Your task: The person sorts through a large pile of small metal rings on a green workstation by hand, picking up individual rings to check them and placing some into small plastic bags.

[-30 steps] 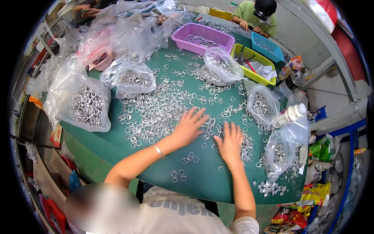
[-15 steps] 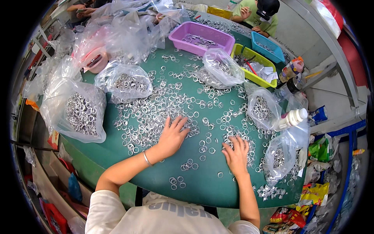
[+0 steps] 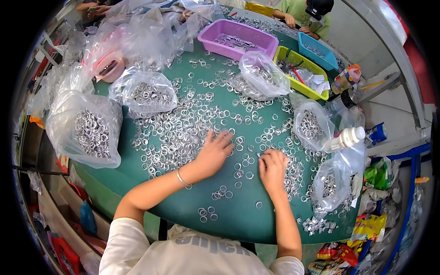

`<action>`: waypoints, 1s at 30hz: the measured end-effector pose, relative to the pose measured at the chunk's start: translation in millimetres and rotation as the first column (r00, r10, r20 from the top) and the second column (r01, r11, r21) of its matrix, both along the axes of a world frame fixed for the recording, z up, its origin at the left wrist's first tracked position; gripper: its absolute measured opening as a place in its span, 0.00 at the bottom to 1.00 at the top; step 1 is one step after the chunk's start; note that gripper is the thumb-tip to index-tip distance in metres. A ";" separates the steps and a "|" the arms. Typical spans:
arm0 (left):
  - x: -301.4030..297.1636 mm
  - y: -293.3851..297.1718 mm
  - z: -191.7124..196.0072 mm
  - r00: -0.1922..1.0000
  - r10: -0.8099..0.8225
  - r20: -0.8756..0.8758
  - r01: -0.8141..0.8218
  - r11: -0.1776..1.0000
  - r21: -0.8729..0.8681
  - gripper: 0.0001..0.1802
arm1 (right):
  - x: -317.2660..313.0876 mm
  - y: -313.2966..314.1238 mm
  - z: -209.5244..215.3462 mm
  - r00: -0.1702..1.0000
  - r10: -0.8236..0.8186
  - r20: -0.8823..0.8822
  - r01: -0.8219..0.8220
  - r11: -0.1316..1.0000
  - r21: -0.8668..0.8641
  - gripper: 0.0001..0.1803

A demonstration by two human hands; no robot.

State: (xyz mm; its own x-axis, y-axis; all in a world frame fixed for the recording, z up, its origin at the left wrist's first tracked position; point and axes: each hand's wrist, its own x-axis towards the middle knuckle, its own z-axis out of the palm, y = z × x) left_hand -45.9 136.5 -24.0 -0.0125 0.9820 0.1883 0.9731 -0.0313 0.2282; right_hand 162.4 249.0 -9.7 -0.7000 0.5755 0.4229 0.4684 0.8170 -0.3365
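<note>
Many silvery rings (image 3: 176, 137) lie in a wide heap on the green table (image 3: 243, 213). My left hand (image 3: 214, 155) rests at the heap's right edge, its fingers spread over loose rings and slightly blurred. Farther right, my right hand (image 3: 273, 168) has its fingers drawn together beside a second, smaller ring pile (image 3: 293, 176). A small silvery ring (image 3: 259, 156) shows at its thumb side, apparently pinched; the fingertips partly hide it. Between the hands lie several single rings (image 3: 238, 174).
Clear plastic bags of rings stand left (image 3: 91, 133), behind (image 3: 149, 94) and right (image 3: 327, 188). Purple (image 3: 238, 39), yellow-green (image 3: 323, 94) and blue (image 3: 332, 64) trays sit at the back. A white bottle (image 3: 346, 139) stands right. Another person (image 3: 302, 16) sits across the table.
My left hand has moved right, off the heap's middle toward its edge. My right hand has shifted slightly left from the smaller pile, and its spread fingers have closed together.
</note>
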 end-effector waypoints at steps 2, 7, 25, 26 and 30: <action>-2.4 -7.7 4.4 0.997 0.062 0.034 -0.062 0.998 0.006 0.25 | 14.6 -0.5 0.4 0.990 -0.141 -0.015 0.141 0.990 -0.016 0.08; 13.6 5.1 8.6 0.990 -0.025 0.136 0.013 0.996 0.083 0.26 | -6.4 10.6 10.8 0.996 -0.084 0.007 0.083 0.995 0.057 0.10; -14.2 28.4 7.1 0.945 0.010 0.328 -0.065 0.986 0.156 0.06 | 2.1 -11.7 28.0 1.000 -0.012 0.002 0.012 0.999 -0.037 0.04; -16.8 21.0 11.8 0.947 0.026 0.321 -0.080 0.985 0.156 0.06 | 8.8 -29.2 37.9 0.996 0.084 0.007 -0.083 0.990 -0.114 0.04; -18.2 12.6 10.0 0.951 0.028 0.307 -0.123 0.948 0.293 0.07 | 30.4 -92.2 28.6 0.962 0.259 0.087 -0.233 0.944 -0.233 0.07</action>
State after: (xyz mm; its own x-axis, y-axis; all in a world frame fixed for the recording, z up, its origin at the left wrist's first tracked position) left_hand -64.1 149.1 -14.0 -0.1855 0.8711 0.4548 0.8652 -0.0746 0.4959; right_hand 192.8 156.8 18.8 -0.8678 0.4484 0.2144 0.3083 0.8240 -0.4754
